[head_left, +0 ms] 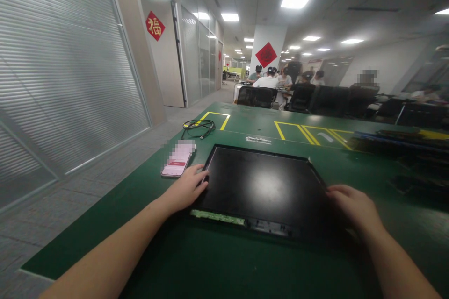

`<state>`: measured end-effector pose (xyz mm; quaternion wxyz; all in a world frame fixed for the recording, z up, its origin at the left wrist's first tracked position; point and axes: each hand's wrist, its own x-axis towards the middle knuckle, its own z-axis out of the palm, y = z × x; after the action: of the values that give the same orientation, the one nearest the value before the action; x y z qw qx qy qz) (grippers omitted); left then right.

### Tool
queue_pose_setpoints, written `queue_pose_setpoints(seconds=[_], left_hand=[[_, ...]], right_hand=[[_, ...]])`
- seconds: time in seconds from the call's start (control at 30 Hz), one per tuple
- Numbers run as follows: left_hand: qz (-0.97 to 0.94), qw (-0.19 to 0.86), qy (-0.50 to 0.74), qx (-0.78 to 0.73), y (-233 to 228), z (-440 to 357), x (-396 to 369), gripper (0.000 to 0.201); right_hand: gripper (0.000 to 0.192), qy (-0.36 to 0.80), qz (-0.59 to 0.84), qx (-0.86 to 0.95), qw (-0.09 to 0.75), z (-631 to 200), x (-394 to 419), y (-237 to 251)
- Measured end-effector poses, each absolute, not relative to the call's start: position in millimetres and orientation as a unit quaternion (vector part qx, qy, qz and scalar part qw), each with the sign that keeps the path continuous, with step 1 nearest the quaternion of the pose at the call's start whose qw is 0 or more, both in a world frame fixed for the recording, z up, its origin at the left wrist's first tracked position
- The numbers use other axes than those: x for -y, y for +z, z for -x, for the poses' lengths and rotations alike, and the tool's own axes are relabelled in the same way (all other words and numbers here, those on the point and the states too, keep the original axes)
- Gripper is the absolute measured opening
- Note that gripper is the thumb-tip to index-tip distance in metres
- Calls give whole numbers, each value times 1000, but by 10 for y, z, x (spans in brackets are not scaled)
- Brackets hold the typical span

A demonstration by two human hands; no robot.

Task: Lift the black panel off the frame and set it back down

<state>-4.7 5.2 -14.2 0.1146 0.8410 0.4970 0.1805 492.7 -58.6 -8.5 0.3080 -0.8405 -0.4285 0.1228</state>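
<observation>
A flat black display panel (242,182) in a thin dark frame lies on the green table in front of me, a ceiling light reflected in its surface. A green circuit strip (218,217) runs along the left part of its near edge. My left hand (189,187) grips the panel's left edge, fingers partly over the rim. At the opposite side my right hand (352,203) has closed its fingers on the right edge; the thumb and the underside are hidden. Just beyond my left hand is a phone (174,168) with a lit pinkish screen.
A coiled black cable (199,126) lies behind the phone on the green table (115,224). Yellow tape outlines (305,133) mark its far part. Dark, blurred parts (403,142) are stacked at the right. Several people sit around tables beyond.
</observation>
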Motion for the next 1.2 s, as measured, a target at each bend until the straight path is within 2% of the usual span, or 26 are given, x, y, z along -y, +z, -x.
queue_pose_setpoints(seconds=[0.27,1.2], left_hand=[[-823,92,174,-533,-189,-16,-100,47],[-798,135,224,-543,-290,0,-165,53]], right_hand=[[26,129,837,434,306,-4934,585,-99],[26,105,845,424,309,-4906,588,-90]])
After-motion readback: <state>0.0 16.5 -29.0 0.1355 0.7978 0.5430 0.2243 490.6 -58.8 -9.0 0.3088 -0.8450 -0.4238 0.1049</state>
